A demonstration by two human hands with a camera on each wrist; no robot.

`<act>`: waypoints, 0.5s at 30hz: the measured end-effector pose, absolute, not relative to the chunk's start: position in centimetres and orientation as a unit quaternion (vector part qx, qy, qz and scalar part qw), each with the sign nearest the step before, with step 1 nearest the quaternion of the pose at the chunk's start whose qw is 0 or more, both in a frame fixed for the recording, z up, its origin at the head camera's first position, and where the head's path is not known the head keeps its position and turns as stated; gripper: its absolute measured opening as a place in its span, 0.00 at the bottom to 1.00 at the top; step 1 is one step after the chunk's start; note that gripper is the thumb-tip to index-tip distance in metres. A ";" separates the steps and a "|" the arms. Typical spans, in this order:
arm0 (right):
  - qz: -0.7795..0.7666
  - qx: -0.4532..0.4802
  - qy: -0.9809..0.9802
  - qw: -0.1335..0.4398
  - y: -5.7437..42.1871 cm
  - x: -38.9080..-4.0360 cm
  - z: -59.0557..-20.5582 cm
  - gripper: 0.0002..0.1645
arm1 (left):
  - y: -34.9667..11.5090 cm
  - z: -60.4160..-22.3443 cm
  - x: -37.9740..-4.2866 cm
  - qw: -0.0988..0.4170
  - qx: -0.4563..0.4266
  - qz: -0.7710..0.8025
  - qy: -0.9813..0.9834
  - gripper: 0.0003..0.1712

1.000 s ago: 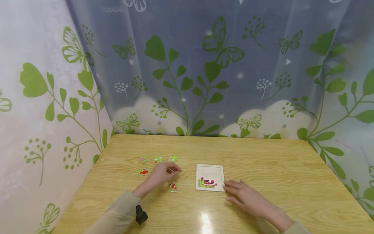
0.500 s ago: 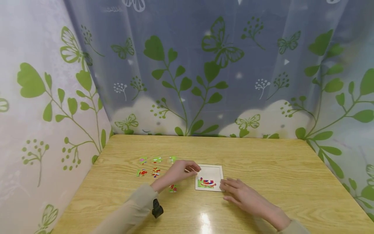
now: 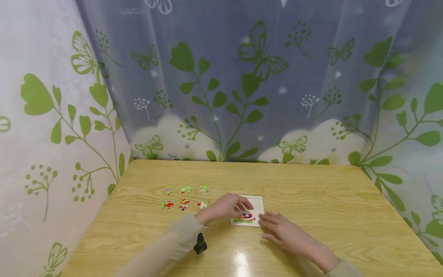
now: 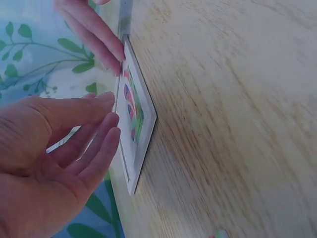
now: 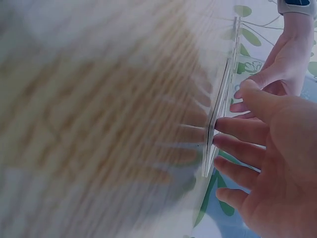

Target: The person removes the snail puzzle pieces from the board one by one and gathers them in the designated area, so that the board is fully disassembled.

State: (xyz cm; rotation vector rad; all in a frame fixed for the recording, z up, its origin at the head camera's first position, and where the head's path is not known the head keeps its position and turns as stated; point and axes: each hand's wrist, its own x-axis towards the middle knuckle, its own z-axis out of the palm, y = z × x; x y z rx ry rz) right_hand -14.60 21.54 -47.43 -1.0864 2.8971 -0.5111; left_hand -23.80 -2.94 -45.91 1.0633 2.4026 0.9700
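A small white puzzle board (image 3: 257, 204) lies on the table, with joined red, blue and green jigsaw pieces (image 3: 247, 218) along its near side. My left hand (image 3: 226, 206) hovers over the board's left part. In the left wrist view its thumb and fingertips (image 4: 113, 119) come close together, and no piece shows between them. The straight fingers of my right hand (image 3: 288, 234) touch the board's right edge; the right wrist view has those fingertips against the board's rim (image 5: 212, 134). My left hand hides some of the board in the head view.
Left of the board, loose jigsaw pieces lie in rows, among them a red and green one (image 3: 167, 205) and a red and yellow one (image 3: 184, 204). Another piece (image 3: 206, 226) is mostly hidden under my left arm. Patterned curtains (image 3: 221, 96) border the wooden table (image 3: 311, 192).
My left hand has moved right, from above the loose pieces to above the board, uncovering pieces it hid. My right hand stays at the board's right edge.
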 end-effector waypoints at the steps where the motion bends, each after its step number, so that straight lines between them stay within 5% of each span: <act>1: -0.164 -0.347 0.923 0.003 21.5 -14.6 -47.4 0.29 | -2.7 -45.9 -23.8 0.171 0.375 0.330 0.849 0.18; 15: -0.171 -0.348 0.922 0.004 21.5 -14.6 -47.7 0.29 | -1.4 -45.9 -23.6 0.132 0.402 0.185 0.887 0.17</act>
